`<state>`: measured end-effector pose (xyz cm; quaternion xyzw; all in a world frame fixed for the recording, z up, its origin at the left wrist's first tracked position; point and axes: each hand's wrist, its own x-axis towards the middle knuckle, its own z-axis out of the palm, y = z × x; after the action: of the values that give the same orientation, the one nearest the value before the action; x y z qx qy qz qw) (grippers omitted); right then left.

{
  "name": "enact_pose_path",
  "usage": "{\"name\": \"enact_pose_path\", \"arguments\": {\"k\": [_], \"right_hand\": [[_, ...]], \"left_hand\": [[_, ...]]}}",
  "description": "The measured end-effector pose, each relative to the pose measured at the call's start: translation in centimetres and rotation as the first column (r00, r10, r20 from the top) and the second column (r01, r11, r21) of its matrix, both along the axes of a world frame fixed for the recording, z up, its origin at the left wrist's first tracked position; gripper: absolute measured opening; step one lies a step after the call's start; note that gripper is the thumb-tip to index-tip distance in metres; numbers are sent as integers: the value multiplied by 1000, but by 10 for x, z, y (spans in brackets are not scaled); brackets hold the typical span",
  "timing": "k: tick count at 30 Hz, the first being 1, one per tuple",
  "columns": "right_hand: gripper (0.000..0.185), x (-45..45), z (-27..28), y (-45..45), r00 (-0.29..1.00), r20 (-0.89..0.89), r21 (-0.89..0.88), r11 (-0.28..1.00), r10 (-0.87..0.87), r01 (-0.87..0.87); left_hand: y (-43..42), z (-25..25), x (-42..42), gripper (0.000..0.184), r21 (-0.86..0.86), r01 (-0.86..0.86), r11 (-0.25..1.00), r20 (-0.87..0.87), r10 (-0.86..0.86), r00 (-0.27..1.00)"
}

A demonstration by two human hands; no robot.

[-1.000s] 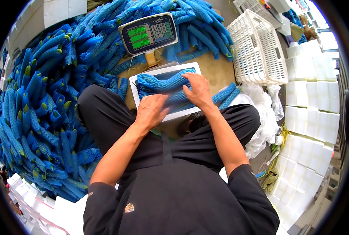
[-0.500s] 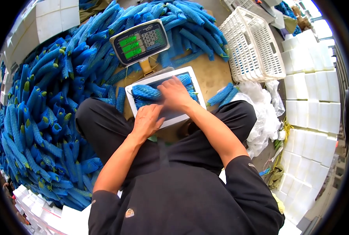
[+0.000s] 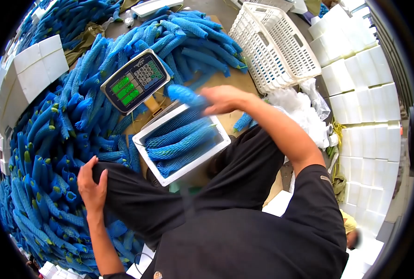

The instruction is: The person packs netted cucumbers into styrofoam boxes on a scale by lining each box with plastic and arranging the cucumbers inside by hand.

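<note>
My right hand (image 3: 226, 98) grips a cucumber in a blue foam net (image 3: 184, 95) by its right end, above the far edge of the white foam box (image 3: 197, 156). Motion blurs that cucumber a little. Inside the box, several blue-netted cucumbers (image 3: 181, 145) lie side by side. Fingers apart and with nothing in it, my left hand (image 3: 92, 183) is at my left knee, beside the big pile of blue-netted cucumbers (image 3: 44, 186). Just beyond the box stands a scale display (image 3: 136, 81) with lit green digits, too small to read.
A white plastic crate (image 3: 276, 51) stands at the far right, with crumpled clear plastic bags (image 3: 297, 104) near it. Stacks of white foam boxes (image 3: 362, 107) line the right side. More foam boxes (image 3: 39, 60) are at upper left. A person in yellow (image 3: 348, 223) shows at lower right.
My left hand has left the box and moved left to my knee. My right hand has lifted a netted cucumber up to the box's far side. The view has turned, so the box appears tilted.
</note>
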<state>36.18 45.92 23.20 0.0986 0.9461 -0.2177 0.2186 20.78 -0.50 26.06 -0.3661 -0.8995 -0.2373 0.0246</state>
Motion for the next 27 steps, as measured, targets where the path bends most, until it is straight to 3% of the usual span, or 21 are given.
{"name": "enact_pose_path", "arguments": {"k": [1, 2, 4, 6, 8, 11, 14, 17, 23, 27], "right_hand": [[61, 7, -8, 26, 997, 14, 51, 996, -72, 71], [60, 16, -14, 49, 989, 16, 83, 986, -144, 142], [58, 40, -50, 97, 965, 47, 162, 956, -257, 246], [56, 69, -98, 139, 909, 208, 237, 920, -361, 311], [52, 89, -134, 169, 820, 458, 117, 937, -345, 329], [49, 86, -120, 157, 743, 548, 163, 920, -384, 356], [50, 68, -125, 153, 767, 510, 250, 921, -389, 300], [45, 52, -130, 146, 878, 318, 396, 892, -358, 220], [38, -11, -170, 131, 948, 243, 280, 951, -205, 134], [43, -57, -211, 135, 960, 172, 256, 951, -222, 174]], "left_hand": [[-3, -13, 1, 35, 92, -22, 996, 53, 17, 998], [-5, -21, 1, 29, 75, 9, 997, -58, -5, 998], [1, -23, -1, 26, 59, -4, 998, -41, 6, 999], [10, -21, -3, 20, 59, -16, 998, -25, 17, 1000], [15, -22, -8, 20, 79, -7, 997, 7, 7, 1000], [17, -23, -15, 20, 89, 13, 996, 42, -17, 999], [20, -23, -18, 22, 88, 36, 996, 70, -42, 997], [24, -23, -20, 22, 56, 60, 997, 116, -66, 991], [31, -18, -24, 24, 15, 109, 994, 145, -110, 983], [33, -15, -27, 27, 1, 100, 995, 140, -99, 985]]}}
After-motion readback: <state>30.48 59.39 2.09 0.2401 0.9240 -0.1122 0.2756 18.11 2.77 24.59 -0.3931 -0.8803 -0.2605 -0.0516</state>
